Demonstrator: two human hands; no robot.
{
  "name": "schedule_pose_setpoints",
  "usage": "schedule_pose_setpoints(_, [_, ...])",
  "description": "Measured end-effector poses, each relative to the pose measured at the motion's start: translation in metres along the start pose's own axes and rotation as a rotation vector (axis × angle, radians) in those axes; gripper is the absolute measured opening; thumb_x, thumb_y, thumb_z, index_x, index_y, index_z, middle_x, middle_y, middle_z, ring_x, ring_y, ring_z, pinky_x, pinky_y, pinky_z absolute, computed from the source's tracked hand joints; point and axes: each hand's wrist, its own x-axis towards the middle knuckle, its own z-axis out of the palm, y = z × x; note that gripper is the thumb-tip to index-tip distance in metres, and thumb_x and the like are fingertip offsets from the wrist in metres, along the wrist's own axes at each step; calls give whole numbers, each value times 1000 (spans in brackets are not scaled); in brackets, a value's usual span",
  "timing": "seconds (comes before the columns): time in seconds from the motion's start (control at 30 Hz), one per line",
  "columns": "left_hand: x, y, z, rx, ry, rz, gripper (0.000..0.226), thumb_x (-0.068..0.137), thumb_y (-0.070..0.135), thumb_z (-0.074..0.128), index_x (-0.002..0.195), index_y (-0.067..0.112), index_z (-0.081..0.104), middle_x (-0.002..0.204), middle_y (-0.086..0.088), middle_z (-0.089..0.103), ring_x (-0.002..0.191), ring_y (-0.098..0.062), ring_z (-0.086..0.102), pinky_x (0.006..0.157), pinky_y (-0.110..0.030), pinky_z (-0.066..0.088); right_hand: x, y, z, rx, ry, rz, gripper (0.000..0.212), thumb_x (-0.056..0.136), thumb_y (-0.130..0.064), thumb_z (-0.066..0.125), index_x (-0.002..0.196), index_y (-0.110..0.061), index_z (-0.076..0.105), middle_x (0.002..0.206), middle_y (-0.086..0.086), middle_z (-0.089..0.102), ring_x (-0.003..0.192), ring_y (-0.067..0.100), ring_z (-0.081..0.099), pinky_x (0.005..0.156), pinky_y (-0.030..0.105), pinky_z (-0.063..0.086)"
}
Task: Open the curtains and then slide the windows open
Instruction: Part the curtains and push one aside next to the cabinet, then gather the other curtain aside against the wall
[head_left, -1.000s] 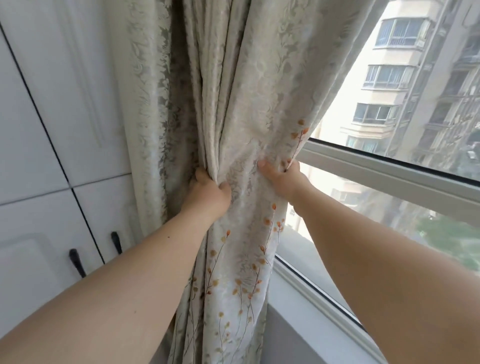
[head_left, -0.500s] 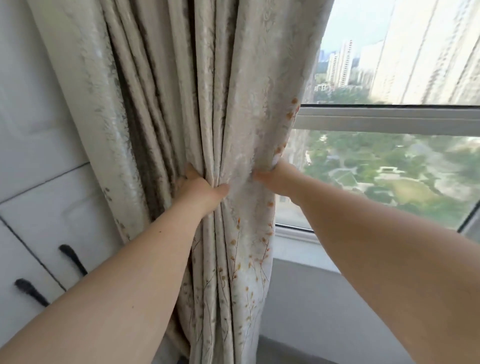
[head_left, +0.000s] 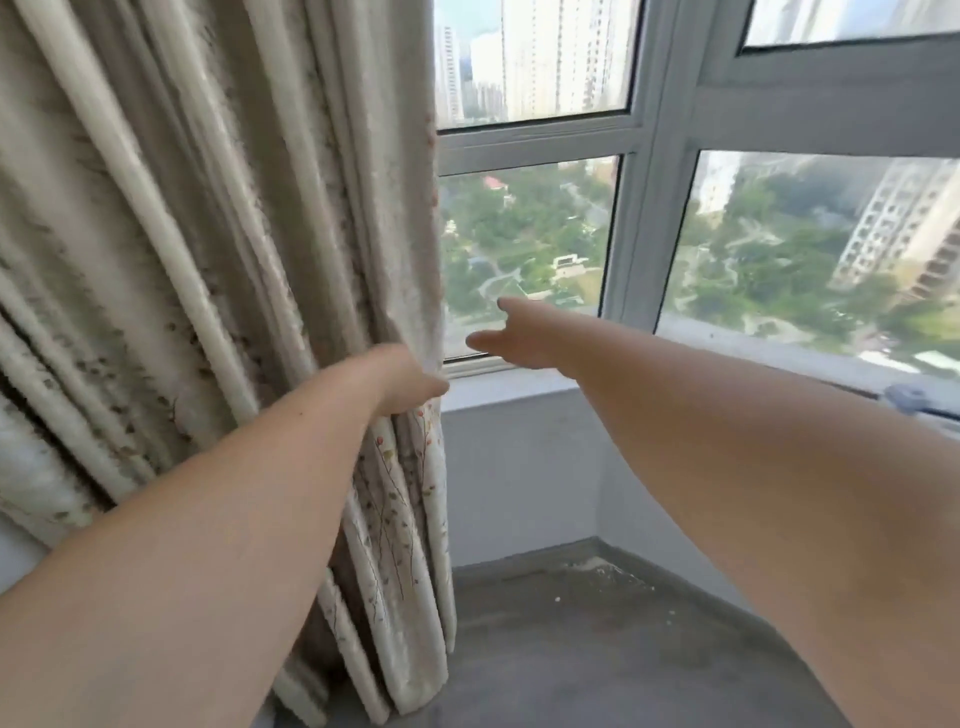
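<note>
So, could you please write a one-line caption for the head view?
Left hand grips the bunched curtain while the open right hand reaches toward the closed window.

Blocked: bunched curtain (head_left: 218, 249) fills nine to twelve o'clock.
Open: window (head_left: 524, 244) panes bare from twelve to three.
Low: sill (head_left: 498, 389) and floor (head_left: 597, 649) unobstructed.

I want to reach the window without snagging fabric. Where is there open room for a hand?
Free: the gap between the curtain edge and the corner window frame, where the open right hand reaches, and the bare sill ledge below it. Crowded: the left, where the left hand grips the bunched curtain folds.
</note>
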Motion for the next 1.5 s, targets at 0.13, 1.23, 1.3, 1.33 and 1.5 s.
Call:
schedule_pose_setpoints(0.13, [-29,120,30,127,-23,248,49,84,49,48,110,8,58,109,-12,60,90,-28,56,73,-33,44,-86,99,-37,-145,-16,176,66,91,-55,49,138,-10,42,144,12,45,127,29,44,89,32,36])
schedule_pose_setpoints(1.23, [-711,913,405,617,-344,2013,56,88,49,43,129,11,49,133,-10,49,119,-29,45,94,-36,38,-1013,557,-219,164,543,1842,74,91,-59,45,151,-18,26,155,1,31,140,22,30,107,35,30])
schedule_pose_setpoints(1.3, [-748,945,410,611,-356,2071,56,89,48,42,131,11,47,136,-10,46,122,-29,42,97,-37,36,-1048,565,-237,168,576,1902,74,91,-59,45,151,-19,25,153,3,35,135,23,37,104,35,33])
schedule_pose_setpoints(1.33, [-769,961,411,569,-353,2102,56,90,48,42,131,10,46,136,-11,46,122,-30,43,95,-37,36,-1067,568,-247,155,626,1939,74,91,-58,45,151,-19,25,153,4,35,131,25,42,100,35,36])
schedule_pose_setpoints(1.5, [-864,1000,440,526,-388,2211,58,90,46,43,138,13,37,140,-12,41,120,-32,43,83,-34,38,-1150,575,-251,199,779,2062,75,90,-57,48,151,-19,25,154,5,32,133,23,39,108,37,30])
